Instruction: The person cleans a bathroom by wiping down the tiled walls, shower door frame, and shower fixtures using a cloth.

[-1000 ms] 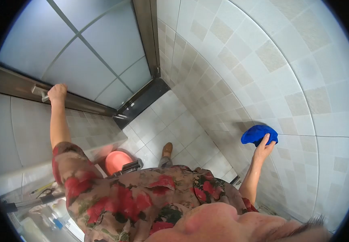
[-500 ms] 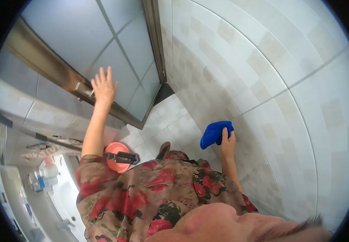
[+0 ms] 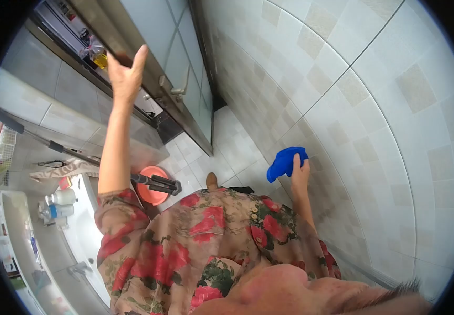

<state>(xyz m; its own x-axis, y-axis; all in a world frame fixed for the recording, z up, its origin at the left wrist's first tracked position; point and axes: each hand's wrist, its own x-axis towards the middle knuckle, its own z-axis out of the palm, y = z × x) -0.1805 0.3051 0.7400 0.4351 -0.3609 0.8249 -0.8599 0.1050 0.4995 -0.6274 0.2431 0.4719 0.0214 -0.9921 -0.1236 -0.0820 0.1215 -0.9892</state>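
My left hand [image 3: 125, 81] is raised at the free edge of the frosted-glass door [image 3: 106, 29]. The thumb lies along the near face of its brown frame, and the fingers curl round the edge, partly hidden. Below that hand is the metal door handle [image 3: 180, 88], untouched. The door stands partly open, with a gap to its left. Low on the right, near the tiled wall, my right hand [image 3: 300, 176] grips a bunched blue cloth [image 3: 286, 164] between thumb and fingers.
An orange-pink basin [image 3: 153, 197] sits on the floor at left, with a grey long-handled mop [image 3: 82, 156] slanting over it. Farther left are a white sink [image 3: 83, 244] and several bottles [image 3: 61, 198]. Tiled wall [image 3: 353, 136] runs along the right. Through the gap shows a yellow-liquid container [image 3: 99, 60].
The door has swung inward from nearly shut, and a gap now shows at its left. My left hand has gone from spread fingers beside the handle to the door's edge.
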